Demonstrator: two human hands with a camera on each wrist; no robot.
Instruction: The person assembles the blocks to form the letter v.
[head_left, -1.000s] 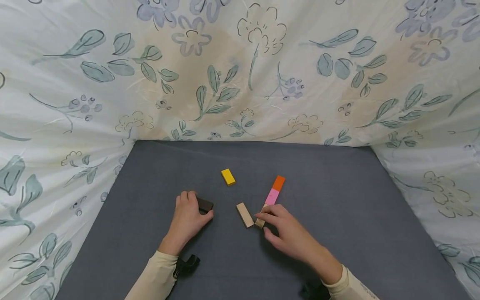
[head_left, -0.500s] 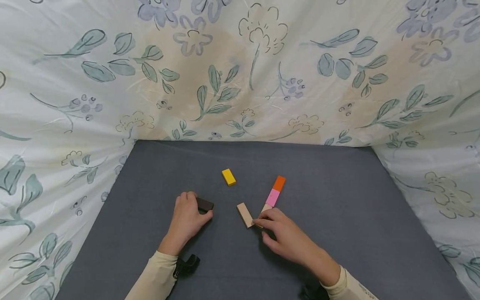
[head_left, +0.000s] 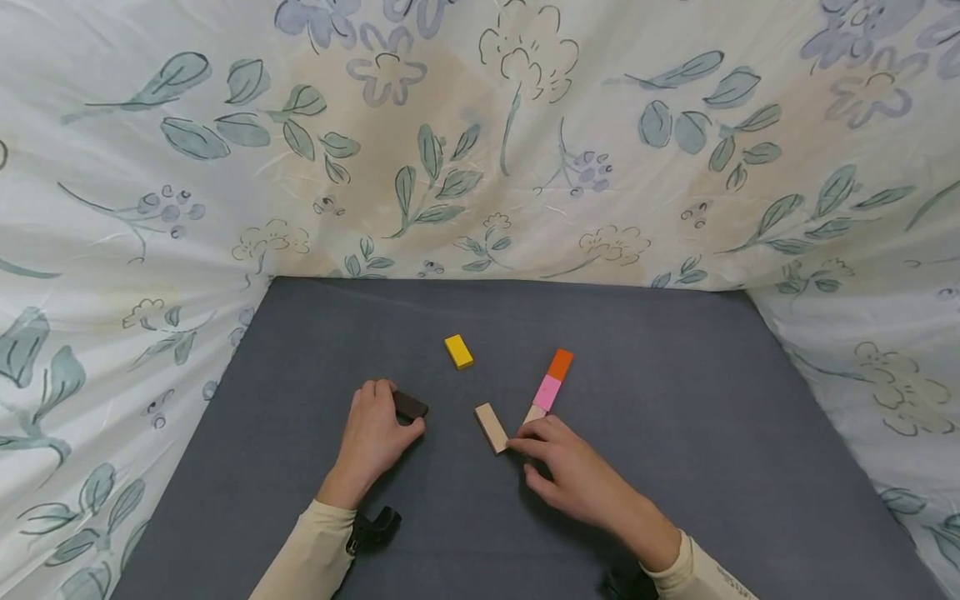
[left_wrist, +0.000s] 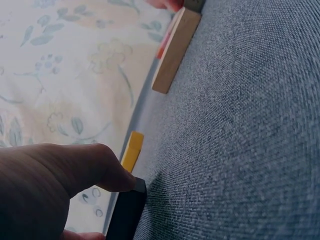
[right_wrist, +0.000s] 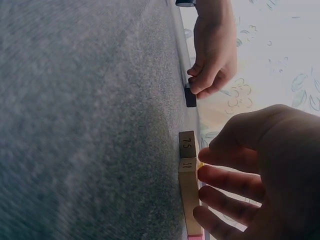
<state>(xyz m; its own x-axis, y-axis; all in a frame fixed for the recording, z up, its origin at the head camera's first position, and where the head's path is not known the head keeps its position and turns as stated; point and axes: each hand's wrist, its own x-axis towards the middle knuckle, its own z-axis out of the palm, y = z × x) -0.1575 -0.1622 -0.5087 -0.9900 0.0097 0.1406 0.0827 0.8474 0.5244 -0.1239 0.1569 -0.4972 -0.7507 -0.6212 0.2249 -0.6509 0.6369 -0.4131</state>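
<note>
My left hand holds a dark brown wooden block on the table, thumb at its near end and fingers at its far end. My right hand lies over the near end of a plain wooden block, marked 50 in the right wrist view. Its fingers look loosely bent at the block's side, with the thumb apart in the head view. This block lines up with a pink block and an orange block. Another plain block, marked 75, angles away to the left, its near end by the right fingertips.
A yellow block lies farther back, between the dark block and the row. Grey cloth covers the table. A flowered curtain hangs behind and at both sides.
My right hand has shifted slightly left, and its fingers now cover the near end of the row's plain block. My left hand and the blocks look unmoved.
</note>
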